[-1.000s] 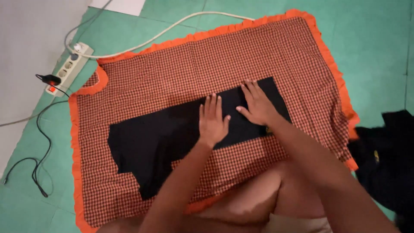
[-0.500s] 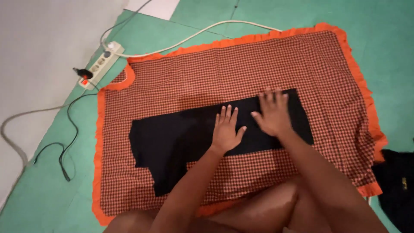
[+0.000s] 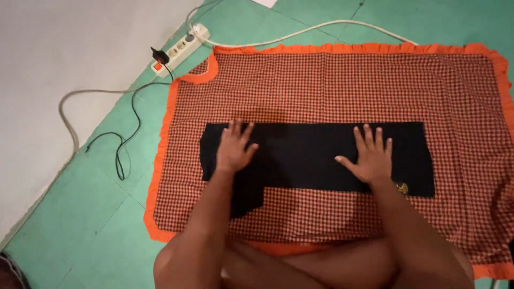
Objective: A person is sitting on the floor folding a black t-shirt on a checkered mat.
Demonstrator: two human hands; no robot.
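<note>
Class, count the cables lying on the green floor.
3: a white cable above the checked cloth, a grey cable at left, a black cable beside it. More may be out of view.

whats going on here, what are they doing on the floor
A person sits on the green floor with both hands pressed flat on a dark garment. The left hand rests near its left end, the right hand nearer its right end, fingers spread. The garment lies flat on a red checked cloth with an orange frill. A white power strip and cables lie off the cloth's upper left corner.
</note>
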